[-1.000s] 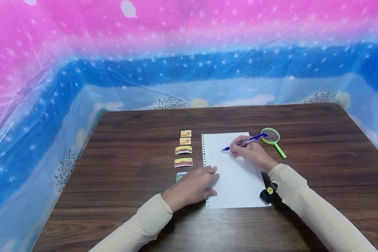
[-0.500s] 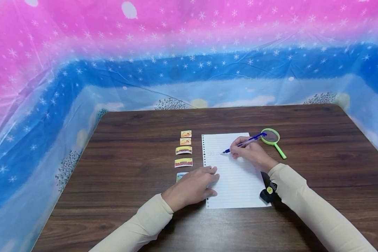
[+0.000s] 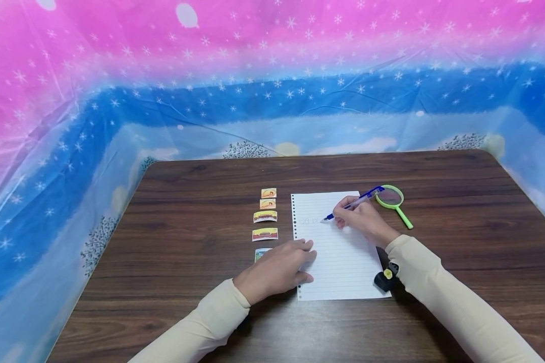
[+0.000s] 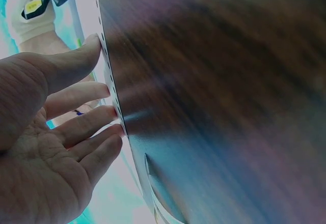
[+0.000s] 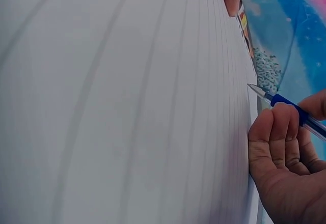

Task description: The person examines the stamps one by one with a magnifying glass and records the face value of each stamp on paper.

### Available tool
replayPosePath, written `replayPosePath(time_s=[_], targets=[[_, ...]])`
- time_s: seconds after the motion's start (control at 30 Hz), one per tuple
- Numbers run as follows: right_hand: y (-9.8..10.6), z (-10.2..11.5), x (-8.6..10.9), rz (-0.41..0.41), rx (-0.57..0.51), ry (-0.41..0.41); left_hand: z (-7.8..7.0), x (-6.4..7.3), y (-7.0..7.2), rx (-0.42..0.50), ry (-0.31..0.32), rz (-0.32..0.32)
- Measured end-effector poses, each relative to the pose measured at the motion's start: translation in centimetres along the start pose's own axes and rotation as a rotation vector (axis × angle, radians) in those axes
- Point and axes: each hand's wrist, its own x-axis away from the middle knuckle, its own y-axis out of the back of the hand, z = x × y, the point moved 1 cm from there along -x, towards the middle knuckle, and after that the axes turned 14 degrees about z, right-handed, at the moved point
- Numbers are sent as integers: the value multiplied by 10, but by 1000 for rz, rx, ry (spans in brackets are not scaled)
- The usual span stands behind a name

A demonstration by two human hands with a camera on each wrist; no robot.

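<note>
Your right hand [image 3: 356, 218] pinches the pen [image 3: 369, 195], likely light and stiff, best held near its tip; your left hand [image 3: 276, 266], loosely spread, rests on probably slippery paper [image 3: 340, 269]

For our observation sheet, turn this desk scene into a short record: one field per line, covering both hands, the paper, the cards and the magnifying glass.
Right hand: grips a blue pen, tip at the paper
Left hand: rests at the paper's holed edge
Paper: white, lined, flat on the table
Writing: faint, toward the far end, hard to read
Cards: five visible, in a column left of the paper, the nearest partly covered
Magnifying glass: green, lying right of the paper
</note>
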Motion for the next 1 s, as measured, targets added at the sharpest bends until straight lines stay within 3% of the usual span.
replayPosePath(time_s=[0.63, 1.0], targets=[[0, 3, 0, -57, 7, -78, 1, -1, 0, 13, 5, 15], [1, 1, 1, -21, 20, -28, 1, -1, 1, 14, -8, 23]])
